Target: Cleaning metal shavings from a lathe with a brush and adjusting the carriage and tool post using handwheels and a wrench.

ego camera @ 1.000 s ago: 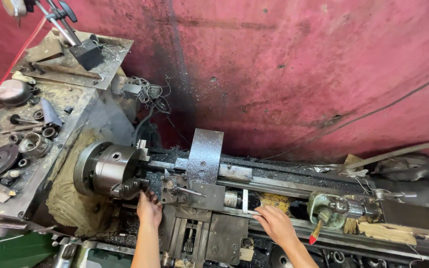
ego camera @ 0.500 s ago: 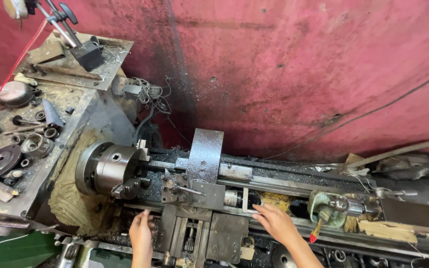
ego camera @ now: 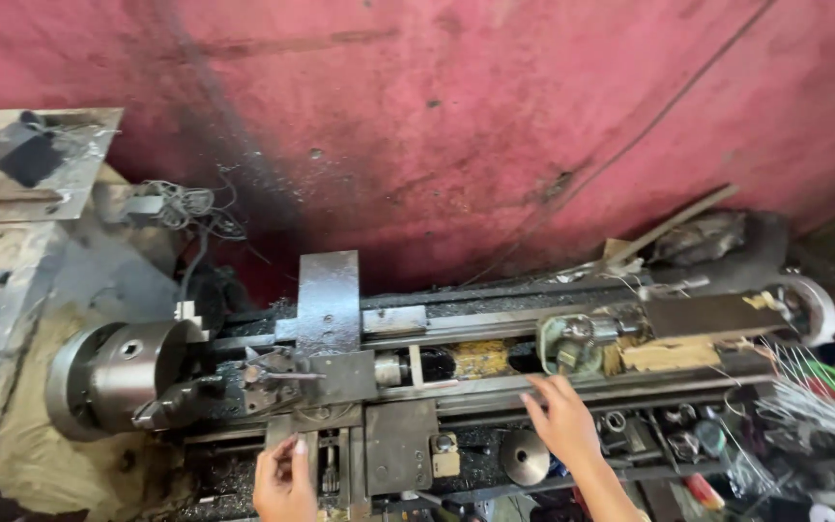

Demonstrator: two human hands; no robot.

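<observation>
I look down on a worn metal lathe with a round steel chuck (ego camera: 113,372) at the left and a tool post (ego camera: 277,375) on the carriage (ego camera: 345,377). My left hand (ego camera: 284,478) rests at the bottom edge on the front of the carriage slide, fingers curled on a part I cannot make out. My right hand (ego camera: 564,422) lies flat with fingers spread on the front rail of the lathe bed (ego camera: 495,387), just below the greenish tailstock (ego camera: 572,343). A round handwheel (ego camera: 524,456) sits left of that hand.
A stained red wall (ego camera: 456,126) rises behind the lathe. A grey headstock cover (ego camera: 21,174) with tangled wire (ego camera: 186,208) is at the upper left. Wood scraps (ego camera: 674,353), loose rods and a bundle of thin wires (ego camera: 804,387) crowd the right end.
The view has swung right and closer. My left hand dropped from near the chuck and tool post down to the carriage front. My right hand stayed on the bed rail.
</observation>
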